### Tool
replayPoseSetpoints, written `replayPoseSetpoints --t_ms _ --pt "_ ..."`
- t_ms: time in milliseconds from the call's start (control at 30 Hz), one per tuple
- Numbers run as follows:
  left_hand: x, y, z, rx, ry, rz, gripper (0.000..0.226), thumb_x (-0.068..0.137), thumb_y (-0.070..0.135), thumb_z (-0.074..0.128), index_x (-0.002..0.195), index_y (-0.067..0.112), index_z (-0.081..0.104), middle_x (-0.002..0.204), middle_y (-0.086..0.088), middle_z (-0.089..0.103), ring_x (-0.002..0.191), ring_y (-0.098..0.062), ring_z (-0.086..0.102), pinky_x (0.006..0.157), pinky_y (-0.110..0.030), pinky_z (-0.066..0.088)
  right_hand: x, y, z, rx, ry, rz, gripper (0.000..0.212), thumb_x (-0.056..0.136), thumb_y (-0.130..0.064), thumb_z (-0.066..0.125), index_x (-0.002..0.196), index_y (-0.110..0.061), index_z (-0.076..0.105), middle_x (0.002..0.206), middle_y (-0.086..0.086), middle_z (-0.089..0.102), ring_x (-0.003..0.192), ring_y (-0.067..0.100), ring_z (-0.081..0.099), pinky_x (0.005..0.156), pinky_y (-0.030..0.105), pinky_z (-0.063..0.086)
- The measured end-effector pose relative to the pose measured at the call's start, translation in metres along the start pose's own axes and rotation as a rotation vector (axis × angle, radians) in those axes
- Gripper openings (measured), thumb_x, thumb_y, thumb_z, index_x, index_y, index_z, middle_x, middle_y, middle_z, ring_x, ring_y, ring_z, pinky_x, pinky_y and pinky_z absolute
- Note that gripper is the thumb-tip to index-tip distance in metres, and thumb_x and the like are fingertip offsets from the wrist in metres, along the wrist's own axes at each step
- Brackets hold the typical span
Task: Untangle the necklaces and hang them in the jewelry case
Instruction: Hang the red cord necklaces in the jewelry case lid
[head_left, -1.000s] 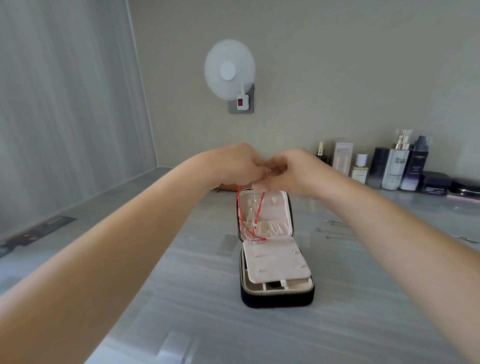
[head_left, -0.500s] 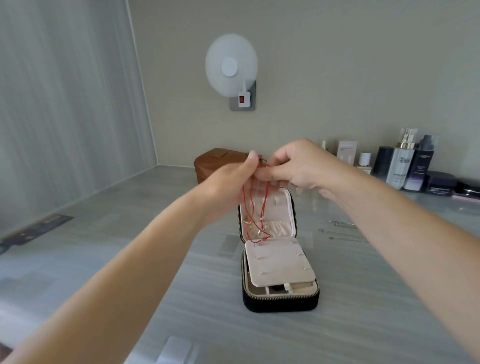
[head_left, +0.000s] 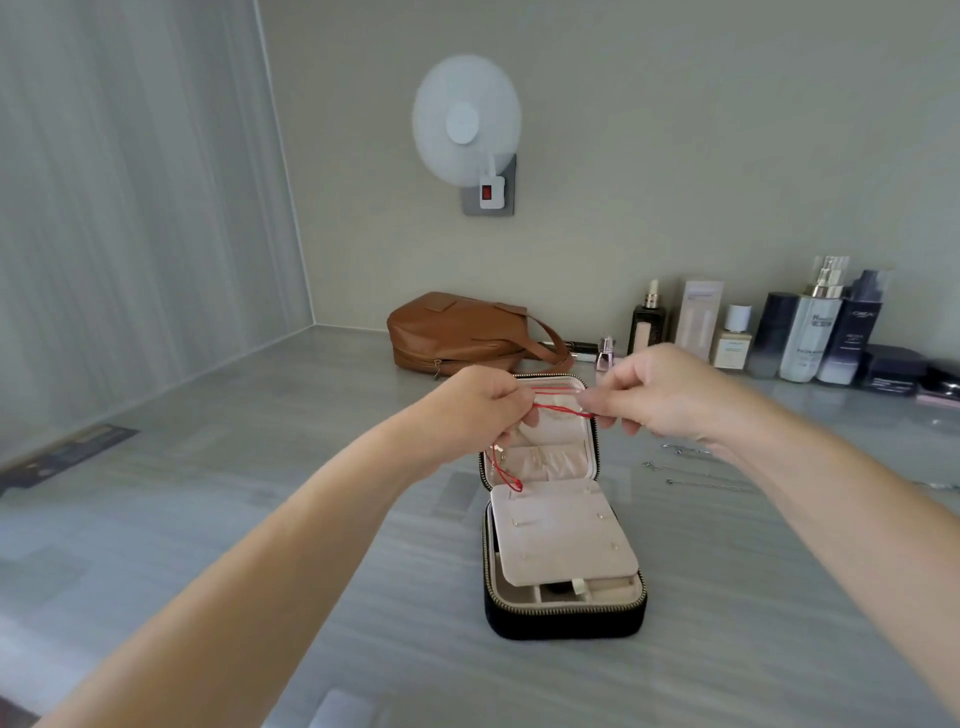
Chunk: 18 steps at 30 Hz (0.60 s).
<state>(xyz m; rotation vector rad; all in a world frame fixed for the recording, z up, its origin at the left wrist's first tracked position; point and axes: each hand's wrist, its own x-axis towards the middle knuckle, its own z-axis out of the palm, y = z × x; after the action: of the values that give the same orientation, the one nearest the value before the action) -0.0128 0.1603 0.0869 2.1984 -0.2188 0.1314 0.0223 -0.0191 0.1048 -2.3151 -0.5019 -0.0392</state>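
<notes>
Necklace (head_left: 563, 410) (a thin red cord) stretches taut between the left hand (head_left: 478, 410) and the right hand (head_left: 660, 395), each pinching it, over the open jewelry case (head_left: 566, 621) on the table (head_left: 260, 519). A loose end dangles below the left hand.

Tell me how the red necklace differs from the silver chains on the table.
The red necklace is a red cord; the silver chains are pale metal. The left hand and right hand pinch the red necklace above the open case; the silver chains lie untouched on the table, right of it. The red necklace is taut, one end dangling; the silver chains lie flat. Both are thin strands.
</notes>
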Motion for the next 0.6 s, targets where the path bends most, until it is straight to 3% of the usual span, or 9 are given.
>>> replayPoseSetpoints --t_ms 33,100,167,233,333,367,433,500,600 --pt "0.001 0.001 0.002 0.05 -0.012 0.005 0.034 0.097 0.02 0.042 0.066 0.018 0.055 0.057 0.003 0.047 0.047 -0.002 0.044 0.05 -0.014 0.034 0.0 0.0 0.001 -0.012 0.035 -0.061 0.018 0.073 -0.037 0.073 0.075 -0.02 0.068 0.074 -0.004 0.068 0.061 0.004 0.055 0.06 0.022 0.042" --pt "0.004 0.005 0.005 0.111 -0.035 0.016 0.035 0.097 0.021 0.042 0.063 0.018 0.053 0.059 0.001 0.05 0.051 -0.007 0.044 0.052 -0.018 0.036 -0.001 -0.005 0.007 0.032 0.0 -0.199 0.039 0.067 -0.032 0.078 0.102 -0.023 0.064 0.093 -0.008 0.067 0.064 -0.012 0.055 0.074 0.021 0.046" --pt "0.006 0.01 0.007 0.124 -0.046 0.021 0.034 0.097 0.019 0.043 0.064 0.017 0.054 0.063 0.0 0.054 0.054 -0.007 0.047 0.054 -0.016 0.038 -0.002 -0.008 0.018 0.147 -0.168 -0.276 0.056 0.067 -0.013 0.08 0.117 -0.019 0.054 0.097 -0.01 0.063 0.058 -0.017 0.053 0.066 0.012 0.045" --pt "0.008 0.013 0.007 0.126 -0.041 0.017 0.03 0.097 0.017 0.044 0.072 0.012 0.058 0.065 0.0 0.055 0.056 -0.008 0.047 0.054 -0.016 0.038 0.002 -0.004 0.029 0.149 -0.199 -0.284 0.05 0.069 -0.004 0.078 0.111 -0.017 0.054 0.087 -0.001 0.066 0.057 -0.006 0.053 0.058 0.014 0.043" --pt "0.009 0.008 0.004 0.136 -0.036 -0.005 0.028 0.096 0.017 0.046 0.075 0.006 0.06 0.066 -0.005 0.053 0.058 -0.015 0.042 0.056 -0.023 0.035 0.009 0.004 0.031 0.086 -0.119 -0.237 0.023 0.078 -0.011 0.071 0.094 -0.022 0.058 0.077 0.004 0.068 0.069 0.019 0.059 0.066 0.032 0.048" --pt "0.008 0.004 0.003 0.121 -0.034 -0.018 0.028 0.095 0.017 0.047 0.072 0.008 0.059 0.066 -0.005 0.053 0.059 -0.016 0.042 0.058 -0.025 0.035 0.01 0.006 0.029 0.082 -0.091 -0.238 0.015 0.081 -0.013 0.069 0.086 -0.023 0.059 0.074 0.004 0.068 0.067 0.021 0.06 0.068 0.036 0.05" --pt "0.007 -0.001 0.003 0.047 -0.027 -0.034 0.028 0.095 0.016 0.048 0.07 0.013 0.06 0.063 0.0 0.055 0.056 -0.011 0.046 0.058 -0.023 0.038 0.01 0.009 0.023 0.011 -0.018 -0.286 0.013 0.085 -0.017 0.063 0.075 -0.023 0.059 0.064 -0.004 0.061 0.057 0.004 0.054 0.065 0.028 0.047" --pt "0.007 -0.002 0.004 0.035 -0.01 -0.012 0.022 0.094 0.015 0.05 0.078 0.01 0.065 0.064 0.003 0.058 0.056 -0.005 0.05 0.059 -0.019 0.041 0.008 0.007 0.017 -0.245 0.037 -0.371 0.013 0.089 -0.022 0.057 0.078 -0.019 0.063 0.062 -0.008 0.054 0.057 0.0 0.049 0.056 0.018 0.037" --pt "0.009 -0.001 0.008 0.091 0.036 0.03 0.02 0.092 0.013 0.052 0.081 0.002 0.066 0.064 0.002 0.06 0.058 -0.007 0.052 0.062 -0.024 0.044 0.006 0.005 0.017 -0.57 -0.026 -0.442 0.025 0.091 -0.032 0.05 0.095 -0.014 0.067 0.082 0.001 0.053 0.08 0.016 0.05 0.073 0.034 0.042"
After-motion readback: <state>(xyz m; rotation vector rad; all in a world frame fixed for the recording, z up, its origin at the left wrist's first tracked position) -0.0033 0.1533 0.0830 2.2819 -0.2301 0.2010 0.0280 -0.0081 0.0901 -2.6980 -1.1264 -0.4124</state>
